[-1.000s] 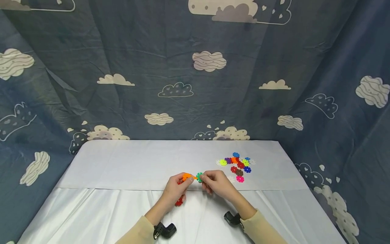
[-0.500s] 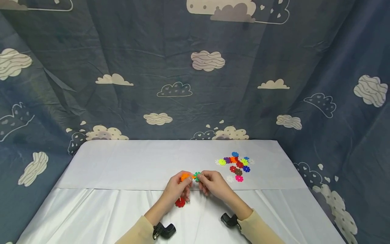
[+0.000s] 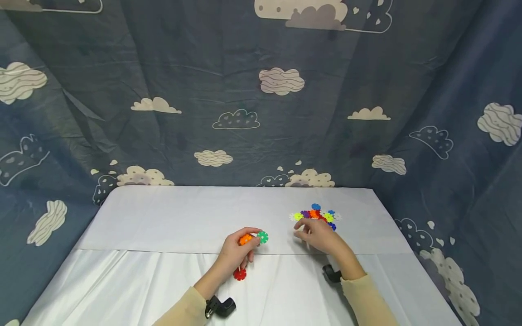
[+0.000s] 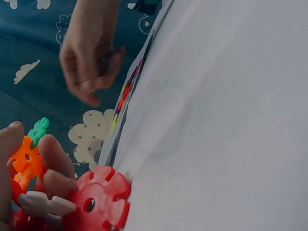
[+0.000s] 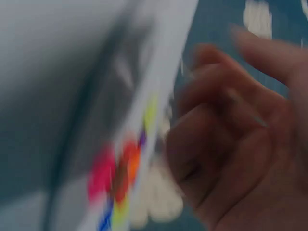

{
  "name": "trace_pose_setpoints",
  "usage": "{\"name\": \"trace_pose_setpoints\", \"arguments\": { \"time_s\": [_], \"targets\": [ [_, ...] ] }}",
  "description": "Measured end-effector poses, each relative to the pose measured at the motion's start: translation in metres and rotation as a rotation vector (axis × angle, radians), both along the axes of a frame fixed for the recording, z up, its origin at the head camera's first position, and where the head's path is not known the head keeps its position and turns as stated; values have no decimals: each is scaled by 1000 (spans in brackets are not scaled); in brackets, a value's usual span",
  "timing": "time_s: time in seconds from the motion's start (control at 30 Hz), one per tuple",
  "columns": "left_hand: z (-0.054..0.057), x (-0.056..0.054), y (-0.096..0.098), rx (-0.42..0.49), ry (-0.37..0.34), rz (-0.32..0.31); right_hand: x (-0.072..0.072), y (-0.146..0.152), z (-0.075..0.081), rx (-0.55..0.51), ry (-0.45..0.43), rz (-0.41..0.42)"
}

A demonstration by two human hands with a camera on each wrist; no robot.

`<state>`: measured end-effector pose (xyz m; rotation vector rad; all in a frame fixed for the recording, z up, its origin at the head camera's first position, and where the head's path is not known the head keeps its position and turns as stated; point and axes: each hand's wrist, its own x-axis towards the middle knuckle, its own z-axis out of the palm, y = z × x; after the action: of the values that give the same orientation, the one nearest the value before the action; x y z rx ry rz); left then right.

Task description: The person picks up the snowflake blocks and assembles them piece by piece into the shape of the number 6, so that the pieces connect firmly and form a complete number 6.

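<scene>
Disc chain [image 3: 245, 239] is running bent: green end [image 3: 263, 237] right, red end [image 3: 239, 274] toward you; left hand [image 3: 236, 250] pinching, right hand [image 3: 322, 236] empty, loosely curled.

Head view: even, fairly bright; far edge of table [image 3: 183, 217] crisp, soft shadow [image 3: 339, 296] beside right sleeve [image 3: 366, 299]. Left wrist view: dim; red disc [image 4: 103, 195] fairly clear, right hand [image 4: 90, 62] slightly soft. Right wrist view: dim, heavily smeared; discs [image 5: 126, 168] blurred to colour patches.

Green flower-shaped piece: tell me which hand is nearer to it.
Left: the left hand grips the orange piece, with the green piece jutting just past its fingers. The right hand is apart from it, off to the right near the loose pieces.
</scene>
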<state>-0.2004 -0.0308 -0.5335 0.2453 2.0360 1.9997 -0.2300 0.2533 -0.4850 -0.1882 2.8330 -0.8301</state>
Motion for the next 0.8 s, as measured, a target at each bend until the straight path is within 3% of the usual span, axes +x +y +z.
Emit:
{"name": "trace_pose_setpoints", "arguments": {
  "time_s": [0.07,0.13,0.23,0.4,0.53,0.7,0.8],
  "targets": [
    [1,0,0,-8,9,11,-2,16,0,121,-37,-18],
    [2,1,-1,-10,20,23,-4,26,-2,179,-67,-11],
    [3,0,-1,-6,36,26,-6,33,-6,154,-88,10],
    [2,0,-1,1,39,29,-7,34,-8,91,-77,-26],
    [1,-1,-3,15,33,51,-3,21,-7,-34,-31,19],
    [1,-3,-5,33,45,82,10,-20,-5,-320,13,109],
    [1,-4,-5,43,49,102,17,-44,-6,-358,118,149]
  ]
}}
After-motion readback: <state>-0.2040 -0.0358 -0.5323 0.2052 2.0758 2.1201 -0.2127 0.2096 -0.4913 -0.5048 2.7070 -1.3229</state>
